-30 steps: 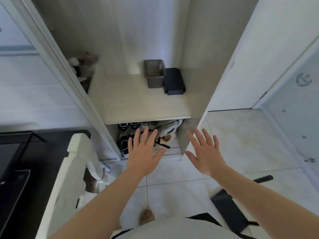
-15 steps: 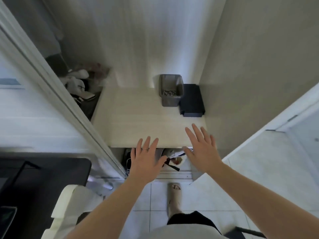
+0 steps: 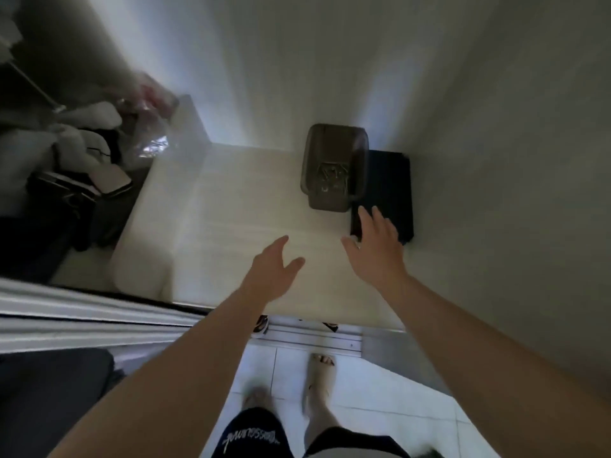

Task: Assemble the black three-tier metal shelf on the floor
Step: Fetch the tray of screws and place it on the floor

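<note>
Right hand (image 3: 377, 246), spread and empty, hovers over a flat black box (image 3: 393, 190); a careless grab may topple the neighbouring brown plastic bin (image 3: 334, 166).

This is looking like a home's entry closet: a pale wooden shelf (image 3: 231, 226) is sitting inside a plain-walled niche, carrying a small grey bin (image 3: 334, 193) and a flat black box (image 3: 393, 180) at its right rear. Bags and soft clothing (image 3: 82, 153) are piling up left of the shelf, shoes (image 3: 259, 325) are peeking out beneath its front edge, and white floor tiles (image 3: 380, 408) are spreading out before it

Illegible white script on shorts (image 3: 261, 428)
</note>
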### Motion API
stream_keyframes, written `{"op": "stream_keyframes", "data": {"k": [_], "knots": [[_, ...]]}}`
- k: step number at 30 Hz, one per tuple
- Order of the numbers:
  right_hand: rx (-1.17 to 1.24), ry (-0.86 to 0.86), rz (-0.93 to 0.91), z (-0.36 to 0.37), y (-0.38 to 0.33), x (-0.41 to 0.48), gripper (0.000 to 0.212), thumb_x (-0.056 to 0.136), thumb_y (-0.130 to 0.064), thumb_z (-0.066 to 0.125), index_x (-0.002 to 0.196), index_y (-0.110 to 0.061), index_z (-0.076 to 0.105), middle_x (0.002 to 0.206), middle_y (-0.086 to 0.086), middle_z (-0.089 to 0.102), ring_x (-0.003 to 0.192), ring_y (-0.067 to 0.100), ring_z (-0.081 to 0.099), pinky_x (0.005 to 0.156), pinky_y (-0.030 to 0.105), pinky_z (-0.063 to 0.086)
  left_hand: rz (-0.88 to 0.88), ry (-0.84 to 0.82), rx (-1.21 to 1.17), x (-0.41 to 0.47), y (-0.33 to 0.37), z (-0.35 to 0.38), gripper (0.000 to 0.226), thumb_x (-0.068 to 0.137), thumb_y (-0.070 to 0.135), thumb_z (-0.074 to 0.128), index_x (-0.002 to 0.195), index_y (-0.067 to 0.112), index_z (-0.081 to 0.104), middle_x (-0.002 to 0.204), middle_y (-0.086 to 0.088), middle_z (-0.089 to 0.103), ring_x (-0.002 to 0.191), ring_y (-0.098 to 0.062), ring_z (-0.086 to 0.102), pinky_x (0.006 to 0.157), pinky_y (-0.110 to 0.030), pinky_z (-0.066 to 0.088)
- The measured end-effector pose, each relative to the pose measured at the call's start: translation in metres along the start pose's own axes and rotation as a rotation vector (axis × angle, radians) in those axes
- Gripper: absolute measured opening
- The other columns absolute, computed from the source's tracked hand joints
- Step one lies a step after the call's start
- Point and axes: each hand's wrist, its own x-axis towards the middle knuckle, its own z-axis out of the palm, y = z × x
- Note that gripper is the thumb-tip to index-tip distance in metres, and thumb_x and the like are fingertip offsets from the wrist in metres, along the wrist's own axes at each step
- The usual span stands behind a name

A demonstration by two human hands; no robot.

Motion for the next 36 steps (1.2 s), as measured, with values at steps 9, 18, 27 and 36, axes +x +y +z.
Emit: {"op": "stream_keyframes", "data": {"k": [9, 18, 27, 36], "knots": [[0.186, -0.066, 0.126, -0.008, 0.007, 0.109, 0.076, 0.105, -0.04, 0.051, 0.163, -0.029, 0.003, 0.171, 0.002, 0.002, 0.155, 0.033, 0.009, 0.123, 0.051, 0.021, -0.342, -0.028, -0.654, 0.136, 0.043, -0.006, 0.073, 0.094, 0.048, 0.064, 0.155, 0.02, 0.033, 0.148, -0.013, 0.048, 0.128, -0.031, 0.053, 0.102, -0.044, 0.048], [0.565, -0.122, 0.272, -0.007, -0.001, 0.139, 0.052, 0.1, -0.025, 0.062, 0.149, -0.02, 0.044, 0.132, -0.004, 0.057, 0.123, 0.016, 0.053, 0.094, 0.028, 0.038, -0.41, -0.138, -0.987, 0.177, 0.066, -0.017, 0.035, 0.099, 0.026, 0.064, 0.131, 0.017, 0.053, 0.112, -0.001, 0.064, 0.113, -0.025, 0.063, 0.086, -0.04, 0.049], [0.69, -0.106, 0.281, -0.003, -0.016, 0.103, 0.033, 0.1, -0.03, 0.06, 0.132, -0.021, 0.061, 0.116, -0.005, 0.068, 0.099, 0.014, 0.061, 0.094, 0.037, 0.049, -0.382, 0.02, -0.946, 0.153, 0.065, -0.034, 0.019, 0.099, 0.017, 0.062, 0.112, 0.011, 0.051, 0.099, -0.008, 0.067, 0.083, -0.025, 0.068, 0.083, -0.04, 0.057], [0.743, -0.087, 0.198, 0.004, -0.01, 0.044, 0.036, 0.101, -0.03, 0.061, 0.136, -0.025, 0.057, 0.13, -0.005, 0.062, 0.124, 0.018, 0.057, 0.092, 0.025, 0.042, -0.405, 0.087, -0.862, 0.064, 0.026, -0.052, 0.023, 0.098, 0.016, 0.06, 0.116, 0.006, 0.05, 0.109, -0.016, 0.067, 0.093, -0.031, 0.072, 0.093, -0.051, 0.057]]}}
